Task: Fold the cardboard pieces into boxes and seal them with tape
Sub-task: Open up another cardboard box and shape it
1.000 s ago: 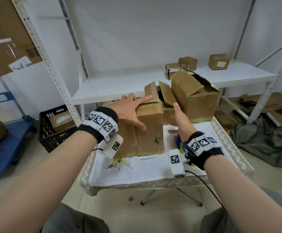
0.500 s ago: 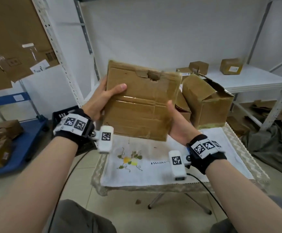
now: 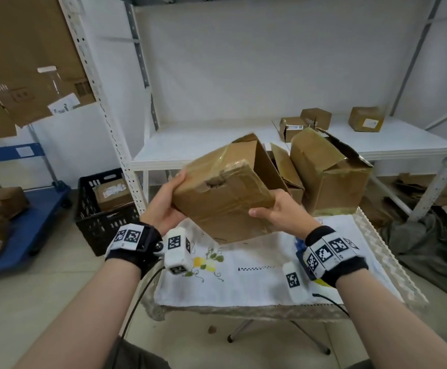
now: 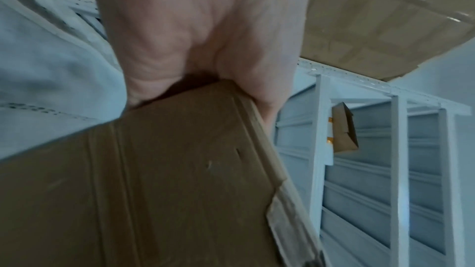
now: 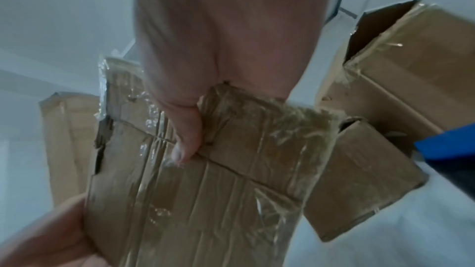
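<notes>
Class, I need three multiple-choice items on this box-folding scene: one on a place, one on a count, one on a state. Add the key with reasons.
1. Where is the black crate?
A. on the floor left of the table
B. on the shelf
C. on the table

2. How many small boxes stand on the white shelf?
A. one
B. three
C. six

3. The held box is:
A. flat on the table
B. gripped in the air by both hands
C. on the floor

Key: 1 A, it sits beside the shelf post; 2 B, three show; 3 B, left hand and right hand grip it.
</notes>
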Tool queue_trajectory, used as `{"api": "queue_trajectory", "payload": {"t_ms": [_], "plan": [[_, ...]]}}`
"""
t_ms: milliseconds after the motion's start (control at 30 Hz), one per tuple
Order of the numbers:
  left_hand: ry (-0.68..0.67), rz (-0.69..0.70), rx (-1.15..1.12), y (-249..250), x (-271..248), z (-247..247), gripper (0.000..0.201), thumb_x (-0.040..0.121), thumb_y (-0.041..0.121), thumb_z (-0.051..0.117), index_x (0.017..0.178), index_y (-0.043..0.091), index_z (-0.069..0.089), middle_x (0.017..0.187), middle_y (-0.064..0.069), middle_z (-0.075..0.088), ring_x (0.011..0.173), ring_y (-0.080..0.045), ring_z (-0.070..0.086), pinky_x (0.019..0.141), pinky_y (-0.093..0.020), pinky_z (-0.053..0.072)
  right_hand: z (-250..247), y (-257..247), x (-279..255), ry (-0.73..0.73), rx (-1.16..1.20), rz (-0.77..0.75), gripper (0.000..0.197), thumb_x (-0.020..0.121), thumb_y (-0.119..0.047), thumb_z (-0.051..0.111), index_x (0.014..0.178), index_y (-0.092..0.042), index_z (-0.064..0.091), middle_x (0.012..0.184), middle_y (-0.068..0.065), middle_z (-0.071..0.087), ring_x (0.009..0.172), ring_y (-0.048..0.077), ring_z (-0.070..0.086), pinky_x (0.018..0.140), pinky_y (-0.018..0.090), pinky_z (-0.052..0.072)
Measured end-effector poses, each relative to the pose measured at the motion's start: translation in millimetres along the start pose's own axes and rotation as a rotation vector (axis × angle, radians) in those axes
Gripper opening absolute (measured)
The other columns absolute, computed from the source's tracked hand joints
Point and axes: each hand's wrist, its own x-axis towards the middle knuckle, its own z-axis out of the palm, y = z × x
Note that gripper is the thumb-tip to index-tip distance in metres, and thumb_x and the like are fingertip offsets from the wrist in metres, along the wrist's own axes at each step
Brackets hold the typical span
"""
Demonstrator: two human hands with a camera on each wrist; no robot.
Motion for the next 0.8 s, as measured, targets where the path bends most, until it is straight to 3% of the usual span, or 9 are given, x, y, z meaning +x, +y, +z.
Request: {"api": "queue_trajectory", "payload": {"t_ms": [67,133,200,267,333,467,533,667,800], "plan": [[0.035,-0.034,-0.031,-12,-3,-7,0.049,0.098,0.043,0.059,0.139,0.016,0.057,0.123,-0.019,0.07,0.105,-0.031,0.071,0.097,-0.052,0.054,0,-3,4,0.014,-0.11,-0.006,0.02,0.093,-0.016,0.073,0.112,-0.01,0.072,0.107,0.006,0.076,0.101,0.023,0.071,0.097,0.047,0.055],[0.06,-0.073,-0.123,-30,-9,-12,0.049,0.098,0.041,0.058,0.135,0.01,0.06,0.12,-0.02,0.071,0.102,-0.032,0.073,0.091,-0.051,0.058,0,-12,8,0.032,-0.319,-0.022,0.01,0.094,-0.02,0.071,0.104,-0.023,0.07,0.102,0.002,0.073,0.102,0.028,0.067,0.094,0.045,0.053],[0.061,-0.121,-0.27,-48,-15,-13,0.047,0.1,0.041,0.056,0.131,0.007,0.064,0.124,-0.024,0.068,0.106,-0.037,0.071,0.084,-0.054,0.06,2,-29,9,0.034,-0.527,-0.053,0.022,0.097,-0.023,0.067,0.118,-0.031,0.07,0.105,0.0,0.071,0.109,0.029,0.064,0.092,0.038,0.048],[0.064,-0.136,-0.368,-67,-13,-18,0.047,0.103,0.041,0.053,0.133,0.006,0.063,0.131,-0.026,0.064,0.113,-0.04,0.067,0.085,-0.056,0.059,8,-43,10,0.014,-0.698,-0.085,0.036,0.1,-0.022,0.061,0.135,-0.033,0.063,0.121,0.002,0.069,0.118,0.029,0.061,0.097,0.04,0.045],[0.093,-0.134,-0.383,-79,-9,-23,0.051,0.104,0.041,0.05,0.138,0.003,0.058,0.135,-0.025,0.061,0.118,-0.04,0.065,0.089,-0.055,0.058,16,-52,11,-0.006,-0.81,-0.114,0.041,0.102,-0.021,0.056,0.142,-0.034,0.057,0.129,0.004,0.066,0.121,0.03,0.059,0.099,0.042,0.045],[0.132,-0.146,-0.389,-89,-8,-32,0.056,0.099,0.05,0.056,0.13,0.004,0.063,0.127,-0.024,0.067,0.109,-0.042,0.069,0.082,-0.057,0.059,31,-66,10,-0.028,-0.894,-0.158,0.044,0.103,-0.02,0.053,0.145,-0.033,0.053,0.133,0.006,0.064,0.123,0.031,0.059,0.095,0.042,0.047],[0.142,-0.119,-0.355,-85,-9,-40,0.055,0.098,0.053,0.055,0.126,0.006,0.066,0.124,-0.023,0.069,0.111,-0.042,0.068,0.087,-0.059,0.058,39,-74,12,-0.021,-0.895,-0.198,0.044,0.102,-0.019,0.054,0.143,-0.034,0.055,0.13,0.005,0.066,0.12,0.03,0.061,0.092,0.041,0.048],[0.187,-0.024,-0.303,-74,-6,-55,0.052,0.099,0.054,0.053,0.125,0.011,0.069,0.128,-0.016,0.069,0.121,-0.033,0.063,0.104,-0.05,0.05,47,-91,15,-0.013,-0.864,-0.263,0.042,0.1,-0.017,0.057,0.138,-0.035,0.059,0.122,0.002,0.069,0.113,0.028,0.063,0.088,0.041,0.048],[0.216,-0.046,-0.273,-71,1,-56,0.053,0.095,0.057,0.056,0.125,0.016,0.069,0.128,-0.014,0.069,0.126,-0.033,0.058,0.112,-0.05,0.042,40,-104,16,0.005,-0.882,-0.277,0.041,0.098,-0.014,0.058,0.133,-0.036,0.063,0.117,0.001,0.069,0.108,0.028,0.064,0.087,0.043,0.049]]}}
